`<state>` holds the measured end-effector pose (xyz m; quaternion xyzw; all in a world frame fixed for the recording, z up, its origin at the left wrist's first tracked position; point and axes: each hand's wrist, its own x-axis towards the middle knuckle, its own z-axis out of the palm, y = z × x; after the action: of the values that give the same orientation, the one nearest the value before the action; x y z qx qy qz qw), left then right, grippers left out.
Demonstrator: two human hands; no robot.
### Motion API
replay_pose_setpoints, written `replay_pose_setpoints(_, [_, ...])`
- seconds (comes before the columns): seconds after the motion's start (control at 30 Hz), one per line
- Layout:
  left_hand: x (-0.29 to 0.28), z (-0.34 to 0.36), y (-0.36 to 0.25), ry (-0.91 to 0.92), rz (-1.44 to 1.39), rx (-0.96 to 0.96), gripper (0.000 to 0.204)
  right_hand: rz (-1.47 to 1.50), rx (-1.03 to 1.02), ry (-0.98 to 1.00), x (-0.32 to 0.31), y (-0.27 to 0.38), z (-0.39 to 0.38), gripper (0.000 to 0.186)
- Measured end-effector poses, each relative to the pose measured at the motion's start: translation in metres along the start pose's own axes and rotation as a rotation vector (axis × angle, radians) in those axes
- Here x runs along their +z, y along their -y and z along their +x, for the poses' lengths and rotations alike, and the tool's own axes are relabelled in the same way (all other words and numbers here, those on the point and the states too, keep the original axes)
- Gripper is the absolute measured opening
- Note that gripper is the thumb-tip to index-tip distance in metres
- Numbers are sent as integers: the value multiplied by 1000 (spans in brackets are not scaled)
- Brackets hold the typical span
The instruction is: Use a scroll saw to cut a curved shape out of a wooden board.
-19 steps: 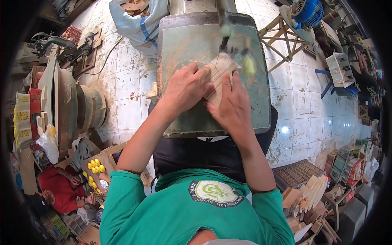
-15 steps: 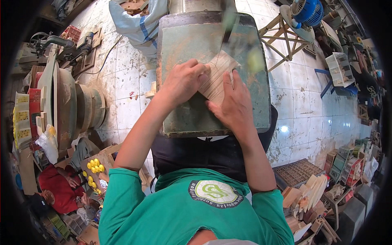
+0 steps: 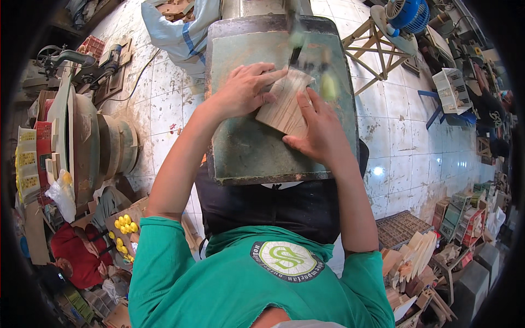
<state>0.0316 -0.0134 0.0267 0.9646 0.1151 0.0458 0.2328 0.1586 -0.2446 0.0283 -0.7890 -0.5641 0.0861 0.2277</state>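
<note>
Dusty white floor tiles (image 3: pixel 158 117) spread through a crowded workshop, with a big round-bodied machine (image 3: pixel 85 136) far left, a co-worker's red shirt (image 3: pixel 76 256) below it, and a white sack (image 3: pixel 178 33) of wood scraps nearer the middle. On a worn green work table (image 3: pixel 251 158), the person's left hand (image 3: pixel 243 90) has its fingers spread, index stretched along the upper left edge of a wooden block (image 3: pixel 290 109), thumb on its left side. Its fingertip lies just beside a dark, blade-like strip (image 3: pixel 294 56); if that strip is moving, a slip of the hand could bring a cut. The block lies tilted mid-table, top corner by the strip; whether they touch is unclear. To the right, the right hand (image 3: pixel 322 128) pinches the block's right side, thumb at the near edge; loosening that hold could let it twist. A blurred yellow-green thing (image 3: pixel 328 86) hangs beyond, before a blue fan (image 3: pixel 410 15).
</note>
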Motion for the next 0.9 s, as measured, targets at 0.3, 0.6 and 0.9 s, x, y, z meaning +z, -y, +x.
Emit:
replay_pose_setpoints(0.3, [4,6,18,132,56,12,73,-44,-36,158,-14,-22,9,100])
replay_pose_setpoints(0.6, [19,-5,11,-30,85,14,80,-236,-72,137,-23,-16,6,98])
replay_pose_setpoints(0.9, [29,-11,3,-130,116,-40,77,-257,-49,-92,1,-5,-8,78])
